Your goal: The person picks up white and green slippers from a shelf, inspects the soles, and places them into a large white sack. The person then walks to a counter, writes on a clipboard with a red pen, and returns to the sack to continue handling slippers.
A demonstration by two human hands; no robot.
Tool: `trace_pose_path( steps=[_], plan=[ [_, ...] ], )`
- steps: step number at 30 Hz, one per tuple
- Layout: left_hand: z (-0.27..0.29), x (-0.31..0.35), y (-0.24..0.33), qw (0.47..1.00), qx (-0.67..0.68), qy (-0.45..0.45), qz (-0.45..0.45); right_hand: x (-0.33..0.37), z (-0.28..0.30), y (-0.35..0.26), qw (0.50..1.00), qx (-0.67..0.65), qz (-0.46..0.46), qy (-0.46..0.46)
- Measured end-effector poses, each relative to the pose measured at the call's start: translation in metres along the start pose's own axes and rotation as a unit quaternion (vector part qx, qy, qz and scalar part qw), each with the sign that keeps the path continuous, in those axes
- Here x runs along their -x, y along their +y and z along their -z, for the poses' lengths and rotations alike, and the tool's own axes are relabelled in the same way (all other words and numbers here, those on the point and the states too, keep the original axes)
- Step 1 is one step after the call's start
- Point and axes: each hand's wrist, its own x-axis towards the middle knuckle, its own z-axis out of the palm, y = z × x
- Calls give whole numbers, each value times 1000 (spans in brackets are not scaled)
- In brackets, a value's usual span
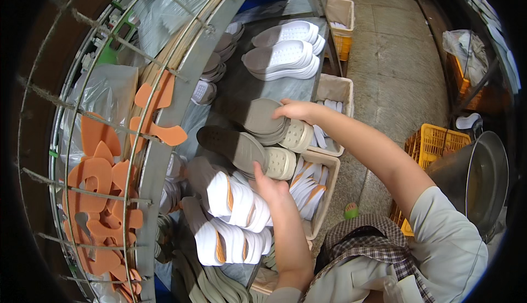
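Observation:
Two stacks of beige shoe soles lie side by side on a metal table (219, 97), partly in shadow, their sunlit ends dotted with holes. My right hand (295, 112) grips the far stack of beige soles (294, 137), its fingers over the right edge. On the near stack of beige soles (279, 163), my left hand (269, 185) is closed at the edge, thumb on top; its other fingers are mostly hidden. Just below it are white shoe pieces with orange linings (236, 198), standing in rows. White soles (282, 58) are stacked farther up the table.
Bins with white strips, such as this cream bin (329, 193), line the table's right side. A wire rack holding orange foam cutouts (101, 193) stands at left. Yellow crates (439, 138) and a large metal drum (466, 176) are across the aisle (395, 56).

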Motion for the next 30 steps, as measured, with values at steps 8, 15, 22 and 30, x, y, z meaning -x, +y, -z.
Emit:
trace_pose_path(
  steps=[8,15,22,30],
  plan=[
    [31,106,4,992,-73,-86,52,177,54,48,915,-400,-46,-7],
    [73,221,12,946,21,-289,146,360,45,138,834,-550,33,37],
    [119,302,15,936,39,-238,258,492,2,206,796,-594,108,41],
    [176,342,35,808,30,-448,380,592,-90,258,768,-599,169,153]
  ],
)
